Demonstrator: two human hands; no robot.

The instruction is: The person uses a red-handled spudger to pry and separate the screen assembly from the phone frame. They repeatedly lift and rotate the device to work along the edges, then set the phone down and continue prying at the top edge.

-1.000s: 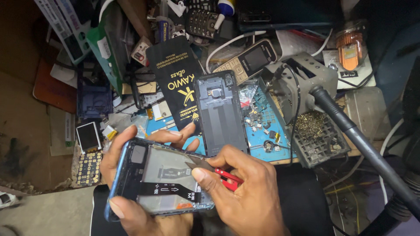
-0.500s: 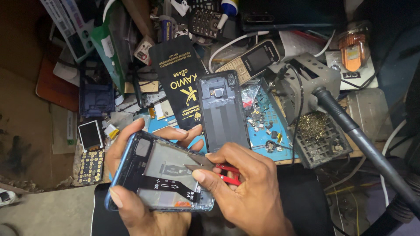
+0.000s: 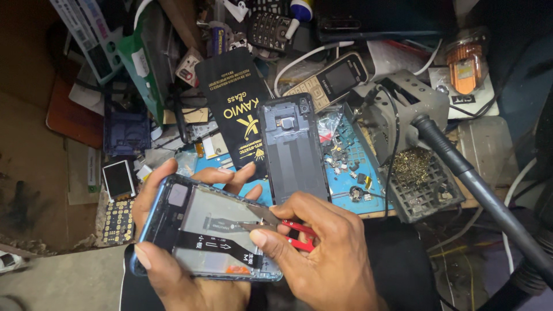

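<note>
While the left hand (image 3: pixel 173 253) cradles an opened blue-framed phone (image 3: pixel 201 233) from beneath, thumb clamped on its near edge and fingers curled over the far edge, the right hand (image 3: pixel 322 253) pinches red-handled metal tweezers (image 3: pixel 288 227). Their tip rests on the phone's innards, seemingly by the black flex ribbon (image 3: pixel 216 245); exact contact unclear. Just beyond the right knuckles lies a dark grey phone back cover (image 3: pixel 294 150) on a blue work mat (image 3: pixel 351 173). Further out, a black card packet (image 3: pixel 233 109).
</note>
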